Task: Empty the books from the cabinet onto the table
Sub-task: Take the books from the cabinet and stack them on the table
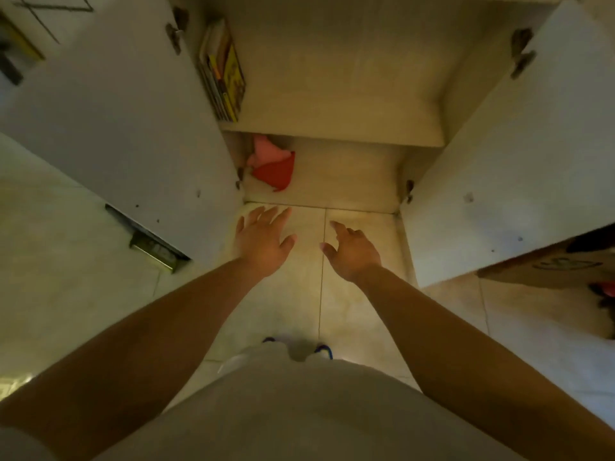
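Yellow-spined books point(222, 72) are left at eleven o'clock in the cabinet point(332, 78); both hands' fingers point(266, 216) are spread, nothing held.

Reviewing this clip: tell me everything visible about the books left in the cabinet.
The books are a small batch of thin volumes standing on edge on the upper shelf, pressed against the cabinet's left inner wall. The outermost cover is yellow with dark print; paler spines and page edges show behind it. Titles are too blurred to read. Neither hand touches them; both are open and lower, over the floor.
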